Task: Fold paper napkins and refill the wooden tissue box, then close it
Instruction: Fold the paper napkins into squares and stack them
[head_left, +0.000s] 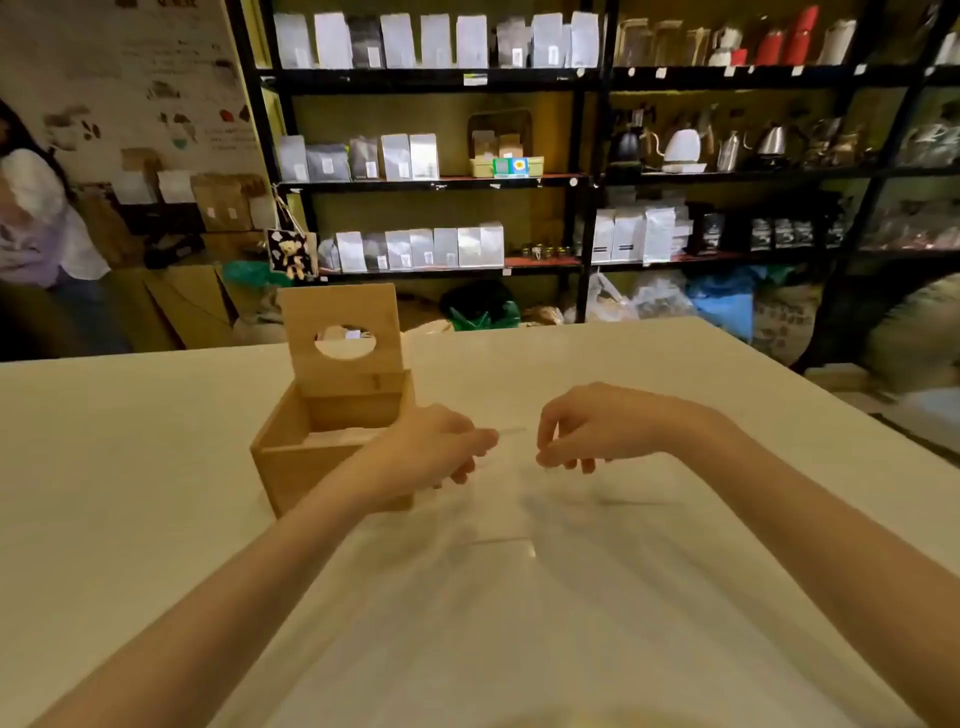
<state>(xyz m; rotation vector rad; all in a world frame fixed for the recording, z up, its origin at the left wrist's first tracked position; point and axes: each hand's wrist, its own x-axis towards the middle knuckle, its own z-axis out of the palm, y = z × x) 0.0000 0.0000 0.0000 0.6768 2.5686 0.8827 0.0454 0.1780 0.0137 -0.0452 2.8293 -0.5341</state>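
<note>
Both hands — left hand (439, 447), right hand (576, 434) — pinch the far edge of a blurred napkin (498, 561) over the tabletop (130, 493). Box (332, 441) sits just left, lid (343, 338) up, some napkins inside — folding and closing remain.

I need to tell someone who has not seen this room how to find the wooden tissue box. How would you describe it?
Look at the large pale table in front of the black shelves. The wooden tissue box stands left of centre on it, just behind the person's left hand. It is the only wooden thing on the table, and its lid, which has an oval hole, stands upright and open.
</note>
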